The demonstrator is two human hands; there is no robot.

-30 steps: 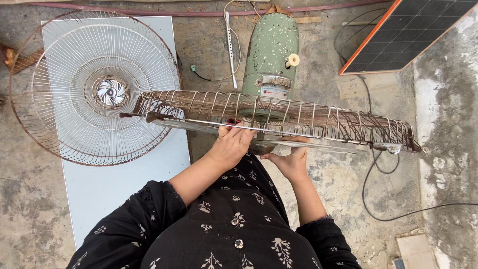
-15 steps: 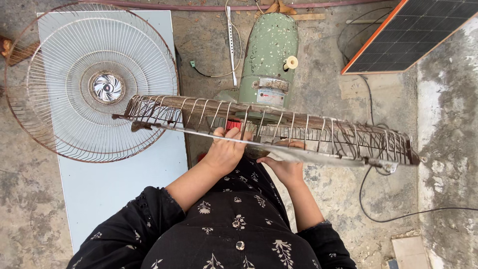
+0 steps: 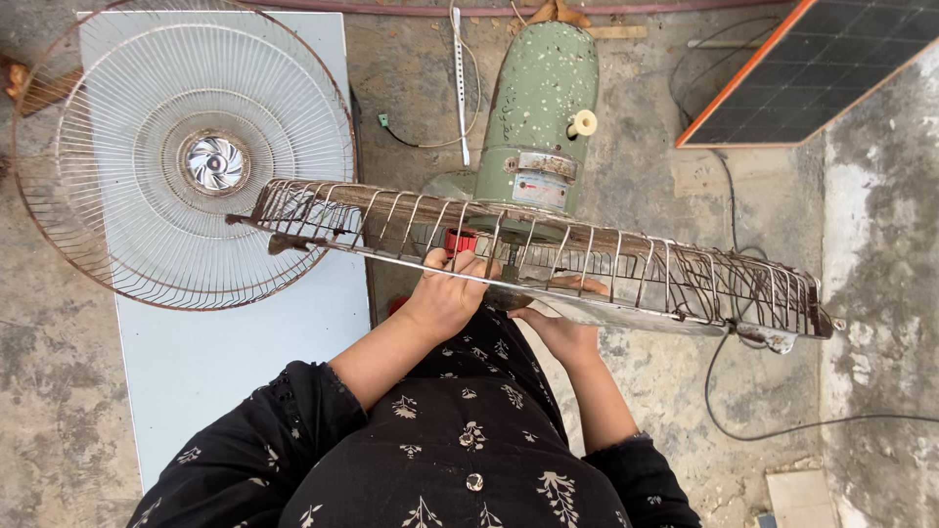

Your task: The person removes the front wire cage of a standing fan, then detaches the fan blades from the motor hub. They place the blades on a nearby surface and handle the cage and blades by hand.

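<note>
At the far left a round wire fan guard [image 3: 186, 156] lies flat, partly on a pale blue board [image 3: 245, 372] and partly on the concrete floor [image 3: 59, 411]. It has a shiny hub in its middle and a rusty rim.

Next to it, in the middle, a second guard [image 3: 626, 264] is seen edge-on. It is rusty and dirty, and it stretches from above the board across to the right, tilted a little down on its right side. It sits on the front of a green fan motor [image 3: 543, 117], which lies on the floor and points away from the person.

The left hand [image 3: 445, 293] is at the near rim of this guard, its fingers curled over the wire and closed on it. A small red part [image 3: 460, 240] shows just above these fingers, behind the wires.

The right hand [image 3: 562, 328] is just beside the left one, under the guard near its centre. It touches the guard from below, but I cannot tell if the fingers are closed around something, because the wires hide them.

At the upper right a dark solar panel [image 3: 822, 68] with an orange frame lies on the floor. A black cable [image 3: 743, 430] runs below the right end of the guard.
</note>
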